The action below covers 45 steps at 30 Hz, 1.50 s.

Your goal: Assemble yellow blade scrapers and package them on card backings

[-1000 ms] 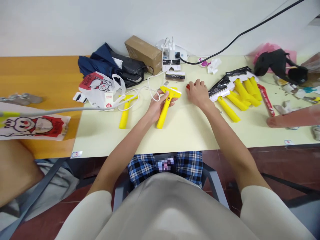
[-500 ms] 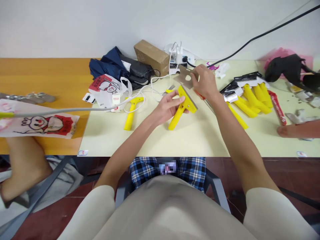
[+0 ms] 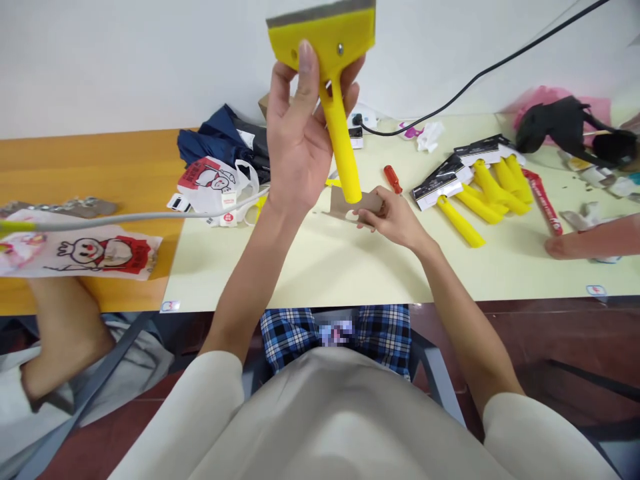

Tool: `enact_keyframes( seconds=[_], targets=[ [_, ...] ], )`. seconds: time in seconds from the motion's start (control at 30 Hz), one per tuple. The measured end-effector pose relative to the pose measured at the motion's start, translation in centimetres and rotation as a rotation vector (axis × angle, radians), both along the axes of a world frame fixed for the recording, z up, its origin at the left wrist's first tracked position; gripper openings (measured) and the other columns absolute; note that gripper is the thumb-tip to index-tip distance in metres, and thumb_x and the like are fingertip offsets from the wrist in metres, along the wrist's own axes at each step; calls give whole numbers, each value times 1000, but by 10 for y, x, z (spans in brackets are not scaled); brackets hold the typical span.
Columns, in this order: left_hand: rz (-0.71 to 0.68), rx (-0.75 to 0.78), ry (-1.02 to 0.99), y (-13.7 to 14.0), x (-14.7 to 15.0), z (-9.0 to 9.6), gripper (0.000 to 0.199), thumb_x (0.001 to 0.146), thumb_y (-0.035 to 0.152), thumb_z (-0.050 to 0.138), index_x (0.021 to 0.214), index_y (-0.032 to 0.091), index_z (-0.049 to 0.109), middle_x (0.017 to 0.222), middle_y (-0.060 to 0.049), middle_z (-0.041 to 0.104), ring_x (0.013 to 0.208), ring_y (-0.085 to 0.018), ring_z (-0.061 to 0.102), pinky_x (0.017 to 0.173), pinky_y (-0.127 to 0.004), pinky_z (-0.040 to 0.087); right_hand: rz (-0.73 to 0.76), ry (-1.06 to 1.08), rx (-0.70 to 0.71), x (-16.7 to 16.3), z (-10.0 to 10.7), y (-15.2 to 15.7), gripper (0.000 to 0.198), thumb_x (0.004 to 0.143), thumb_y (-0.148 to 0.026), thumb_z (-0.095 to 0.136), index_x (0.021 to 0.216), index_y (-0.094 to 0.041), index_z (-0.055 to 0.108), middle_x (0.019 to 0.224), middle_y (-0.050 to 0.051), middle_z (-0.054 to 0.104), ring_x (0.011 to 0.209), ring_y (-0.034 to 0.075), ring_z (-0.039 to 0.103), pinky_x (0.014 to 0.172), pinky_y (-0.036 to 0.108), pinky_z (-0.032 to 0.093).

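Observation:
My left hand [image 3: 300, 147] is raised high in front of the wall, closed around a yellow scraper [image 3: 343, 133]. The scraper's wide head, with a grey metal edge and a screw, points up and its handle hangs down. Lower and to the right, my right hand [image 3: 397, 217] pinches a thin grey-brown card [image 3: 343, 205] with a round hole, just over the table. The scraper's handle end covers part of the card. Behind my right hand lies a red-handled screwdriver [image 3: 393, 179]. Another yellow scraper [image 3: 260, 208] lies left, mostly hidden by my left forearm.
Several yellow scrapers in black-and-white packaging [image 3: 473, 193] lie at the right, beside a red wrapper [image 3: 544, 203]. A plastic bag [image 3: 210, 177] and dark blue cloth [image 3: 213, 137] sit back left. A grey cable [image 3: 150, 219] crosses from the left. Another person's finger [image 3: 590, 243] reaches in at right.
My left hand has lifted the scraper up off the table area, closer to the camera. My right hand has come down toward me with the card, uncovering the screwdriver.

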<state>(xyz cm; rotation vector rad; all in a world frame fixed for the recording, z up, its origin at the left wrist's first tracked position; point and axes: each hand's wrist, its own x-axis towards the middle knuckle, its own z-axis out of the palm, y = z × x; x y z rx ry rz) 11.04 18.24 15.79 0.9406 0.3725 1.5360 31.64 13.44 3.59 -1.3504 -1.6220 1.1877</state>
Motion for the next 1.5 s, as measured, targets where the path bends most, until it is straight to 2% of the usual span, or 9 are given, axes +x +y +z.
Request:
enact_keyframes(
  seconds=[0.13,0.3,0.5,0.6,0.8,1.03,1.17,1.33,1.5],
  targets=[
    [-2,-52,19,-14,4,-26,10,122,27,65,116,30,57,124,7,81,158,-19,70,122,-36,62,9,61,-8,-6,-3,-10,59,98,-71,84,108,-22,53,94,4,74,79,19,73,65,32,57],
    [-30,-108,30,-34,1,-52,23,111,34,85,118,31,63,128,5,82,155,-25,74,128,-40,63,-41,89,59,-6,-1,-17,65,90,-75,90,102,-20,58,87,1,57,77,10,51,63,24,38],
    [39,-257,163,-45,-13,-50,52,97,46,100,136,41,67,137,3,79,160,-36,71,119,-48,70,28,356,-127,-12,4,-36,71,79,-67,105,110,-19,62,99,3,72,83,13,67,68,25,57],
    [10,-172,201,-49,-21,-46,50,93,46,102,128,39,68,130,3,80,154,-35,75,117,-47,72,77,497,-253,-16,3,-43,75,77,-61,107,117,-19,59,103,5,78,78,17,77,70,31,67],
    [15,-58,335,-42,-35,-51,59,76,42,114,97,27,61,98,1,71,132,-29,81,109,-41,73,-8,735,-363,-18,10,-45,76,72,-50,112,118,-20,60,111,4,78,82,11,75,78,28,71],
    [18,114,357,-16,-33,-53,60,78,54,112,90,27,61,87,2,68,106,-21,80,98,-36,70,107,807,-195,-8,19,-31,101,62,-54,114,147,-31,65,139,5,74,90,11,71,87,31,71],
    [-15,27,345,-10,-31,-43,54,78,53,113,95,28,68,101,1,81,128,-26,80,113,-38,67,107,675,-71,-9,22,-21,120,46,-62,120,149,-35,66,125,3,75,88,13,68,82,33,69],
    [-114,-138,304,-16,-30,-44,45,85,45,109,101,25,73,112,-1,85,135,-32,83,115,-43,69,-32,581,33,-36,19,-18,77,63,-60,116,117,-23,76,118,4,78,107,18,75,103,36,71],
    [-161,-168,385,-18,-41,-48,40,85,31,108,93,21,71,96,-1,81,107,-26,87,101,-38,73,-108,642,-7,-61,7,-25,71,78,-71,105,120,-23,74,122,4,81,104,16,80,101,35,75]
  ],
)
